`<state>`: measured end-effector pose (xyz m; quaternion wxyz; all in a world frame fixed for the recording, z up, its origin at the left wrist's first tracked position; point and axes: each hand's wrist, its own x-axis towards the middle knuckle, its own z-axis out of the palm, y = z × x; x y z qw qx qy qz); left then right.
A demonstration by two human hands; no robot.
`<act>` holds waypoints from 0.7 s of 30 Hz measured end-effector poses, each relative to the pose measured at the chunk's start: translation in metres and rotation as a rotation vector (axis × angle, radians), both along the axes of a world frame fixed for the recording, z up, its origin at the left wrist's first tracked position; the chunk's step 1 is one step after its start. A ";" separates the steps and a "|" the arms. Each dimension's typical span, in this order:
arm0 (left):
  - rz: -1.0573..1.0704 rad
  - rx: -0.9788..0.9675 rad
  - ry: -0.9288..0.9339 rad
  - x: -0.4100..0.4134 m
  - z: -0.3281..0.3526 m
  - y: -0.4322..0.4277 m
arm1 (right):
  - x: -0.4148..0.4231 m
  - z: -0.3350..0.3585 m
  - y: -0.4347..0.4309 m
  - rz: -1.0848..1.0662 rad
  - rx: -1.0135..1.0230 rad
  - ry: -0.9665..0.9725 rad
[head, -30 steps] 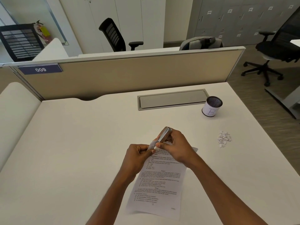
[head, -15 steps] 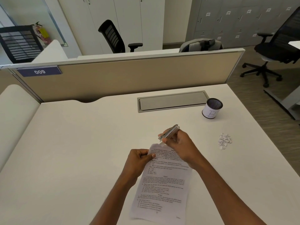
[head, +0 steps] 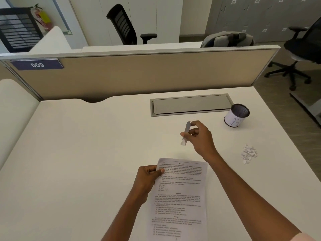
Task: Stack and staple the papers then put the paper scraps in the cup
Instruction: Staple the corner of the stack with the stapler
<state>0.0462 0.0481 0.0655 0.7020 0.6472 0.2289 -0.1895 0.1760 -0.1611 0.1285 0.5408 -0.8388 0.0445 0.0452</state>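
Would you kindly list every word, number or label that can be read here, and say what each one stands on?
"009": white digits on the blue plate fixed to the desk partition.
"B": handwritten on the white band around the cup.
Printed text on the papers: too small and blurred to read.
Small labels on the grey lockers: too small to read.
Stapler: no readable marking.

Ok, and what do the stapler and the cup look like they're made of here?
The stapler in the right hand looks like brushed, silvery metal with a pale, probably plastic tip; it's small, so that's a guess. The cup appears to be dark metal mesh, its inside showing a fine grid, wrapped in matte white paper with a handwritten mark.
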 end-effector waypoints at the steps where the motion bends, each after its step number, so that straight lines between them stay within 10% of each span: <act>1: 0.008 -0.004 0.011 0.002 -0.004 0.002 | 0.010 -0.005 0.002 0.007 -0.058 -0.017; 10: 0.083 -0.030 0.085 0.032 -0.028 0.011 | 0.098 -0.062 0.030 0.166 -0.640 -0.354; 21: 0.120 -0.110 0.126 0.047 -0.054 0.021 | 0.163 -0.116 0.045 0.345 -0.976 -0.303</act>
